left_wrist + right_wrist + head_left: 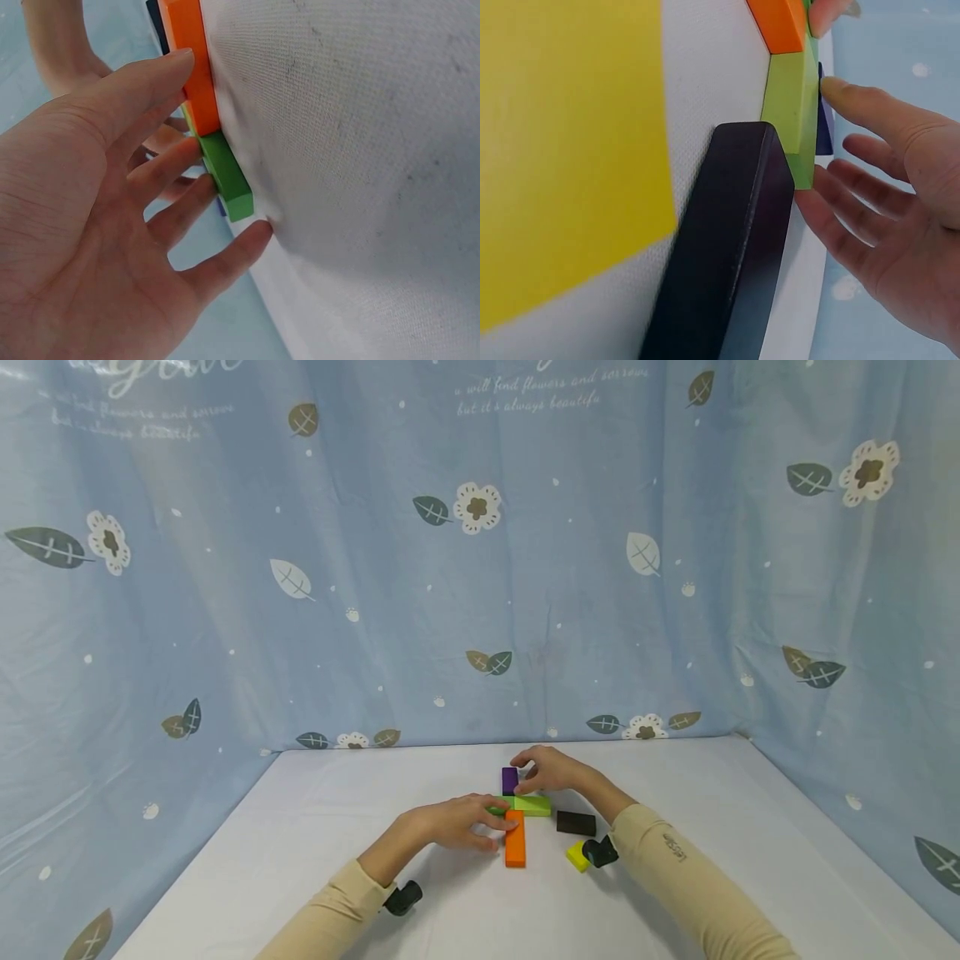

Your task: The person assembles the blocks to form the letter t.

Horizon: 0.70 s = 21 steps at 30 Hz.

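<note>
My left hand (459, 821) reaches over the left side of the blocks with spread, fairly straight fingers. Its fingertips lie at the orange block (515, 843) and the green block (227, 176). Beyond them, my right hand (553, 770) is beside the purple block (510, 781), thumb close to it and fingers loosely bent. The light green block (532, 807) lies under this hand's near side, end to end with the green one. Orange meets the green pair from the near side and purple from the far side, so the blocks form a cross-like shape.
A black block (576, 823) lies right of the shape. Nearer me is a yellow block (577, 856), partly covered by the right wrist camera (601, 852). The white tabletop (337, 802) ends at a blue patterned curtain (375, 635).
</note>
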Tool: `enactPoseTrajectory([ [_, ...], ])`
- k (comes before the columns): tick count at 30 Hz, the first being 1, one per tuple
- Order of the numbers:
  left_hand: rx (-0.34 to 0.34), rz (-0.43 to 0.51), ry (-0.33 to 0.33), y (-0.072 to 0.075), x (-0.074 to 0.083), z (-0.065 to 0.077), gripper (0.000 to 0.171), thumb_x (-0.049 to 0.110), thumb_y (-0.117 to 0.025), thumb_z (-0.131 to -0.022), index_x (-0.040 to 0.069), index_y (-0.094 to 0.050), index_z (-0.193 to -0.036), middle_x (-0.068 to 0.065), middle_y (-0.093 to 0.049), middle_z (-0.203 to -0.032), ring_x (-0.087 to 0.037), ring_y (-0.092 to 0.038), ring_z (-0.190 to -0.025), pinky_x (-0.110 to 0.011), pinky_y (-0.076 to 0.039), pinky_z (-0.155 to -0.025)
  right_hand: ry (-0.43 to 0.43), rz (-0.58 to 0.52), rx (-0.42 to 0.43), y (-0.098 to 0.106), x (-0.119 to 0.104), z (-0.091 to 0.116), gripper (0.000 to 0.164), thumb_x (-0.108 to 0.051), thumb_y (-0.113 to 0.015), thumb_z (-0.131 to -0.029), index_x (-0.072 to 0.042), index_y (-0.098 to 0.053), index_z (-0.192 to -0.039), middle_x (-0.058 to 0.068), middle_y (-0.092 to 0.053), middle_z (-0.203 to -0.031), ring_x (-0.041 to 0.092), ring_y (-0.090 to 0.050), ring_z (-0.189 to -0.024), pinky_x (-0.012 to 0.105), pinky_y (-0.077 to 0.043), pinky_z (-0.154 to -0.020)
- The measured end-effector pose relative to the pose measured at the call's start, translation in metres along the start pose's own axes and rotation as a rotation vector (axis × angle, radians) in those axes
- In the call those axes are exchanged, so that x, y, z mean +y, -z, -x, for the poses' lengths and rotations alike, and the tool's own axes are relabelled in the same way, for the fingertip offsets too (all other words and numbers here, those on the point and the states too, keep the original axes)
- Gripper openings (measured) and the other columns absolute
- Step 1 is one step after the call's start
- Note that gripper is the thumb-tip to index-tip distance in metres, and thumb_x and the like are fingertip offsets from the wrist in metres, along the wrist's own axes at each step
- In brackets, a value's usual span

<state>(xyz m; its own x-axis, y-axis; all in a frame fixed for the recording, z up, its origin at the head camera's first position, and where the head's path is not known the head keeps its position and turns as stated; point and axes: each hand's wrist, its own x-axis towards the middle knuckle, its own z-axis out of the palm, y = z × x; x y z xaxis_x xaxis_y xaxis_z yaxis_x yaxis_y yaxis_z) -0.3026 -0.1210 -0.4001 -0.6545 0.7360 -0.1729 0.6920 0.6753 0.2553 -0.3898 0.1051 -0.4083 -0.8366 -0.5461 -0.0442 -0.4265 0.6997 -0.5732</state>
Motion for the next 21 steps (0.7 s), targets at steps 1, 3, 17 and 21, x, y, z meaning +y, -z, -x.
enactPoseTrajectory([
  [1, 0.000, 0.002, 0.002, -0.0004, -0.0003, -0.0003, 0.047, 0.037, -0.063, -0.095, 0.033, -0.053, -0.141, 0.003, -0.040, -0.156, -0.023, -0.037, -0.144, -0.047, -0.033, -0.118, 0.000, -0.001, -0.002, 0.0002, -0.0001, 0.0001, 0.053, -0.024, -0.079, -0.084, -0.006, -0.061, -0.130, 0.010, -0.064, -0.127, 0.026, -0.066, -0.108, 0.037, -0.058, -0.088],
  [3, -0.004, 0.011, 0.010, -0.0010, -0.0007, -0.0008, 0.046, 0.038, -0.063, -0.095, 0.034, -0.053, -0.140, 0.004, -0.040, -0.156, -0.022, -0.037, -0.144, -0.048, -0.033, -0.118, 0.002, -0.005, -0.006, 0.0002, -0.0003, 0.0004, 0.052, -0.024, -0.079, -0.084, -0.005, -0.062, -0.129, 0.010, -0.065, -0.127, 0.026, -0.066, -0.107, 0.038, -0.058, -0.088],
  [17, -0.005, 0.012, 0.007, -0.0005, -0.0002, -0.0006, 0.046, 0.038, -0.063, -0.095, 0.035, -0.054, -0.140, 0.003, -0.041, -0.155, -0.022, -0.039, -0.142, -0.048, -0.034, -0.117, 0.001, 0.031, 0.007, -0.0005, -0.0021, 0.0004, 0.049, -0.021, -0.079, -0.084, -0.006, -0.063, -0.128, 0.010, -0.066, -0.125, 0.024, -0.067, -0.104, 0.036, -0.059, -0.086],
  [21, -0.003, 0.008, 0.009, -0.0008, -0.0006, -0.0009, 0.046, 0.038, -0.063, -0.095, 0.036, -0.054, -0.140, 0.004, -0.041, -0.155, -0.022, -0.038, -0.143, -0.048, -0.034, -0.117, -0.001, 0.021, 0.007, -0.0006, -0.0017, 0.0003, 0.049, -0.021, -0.078, -0.084, -0.006, -0.063, -0.128, 0.009, -0.067, -0.124, 0.022, -0.066, -0.102, 0.036, -0.058, -0.087],
])
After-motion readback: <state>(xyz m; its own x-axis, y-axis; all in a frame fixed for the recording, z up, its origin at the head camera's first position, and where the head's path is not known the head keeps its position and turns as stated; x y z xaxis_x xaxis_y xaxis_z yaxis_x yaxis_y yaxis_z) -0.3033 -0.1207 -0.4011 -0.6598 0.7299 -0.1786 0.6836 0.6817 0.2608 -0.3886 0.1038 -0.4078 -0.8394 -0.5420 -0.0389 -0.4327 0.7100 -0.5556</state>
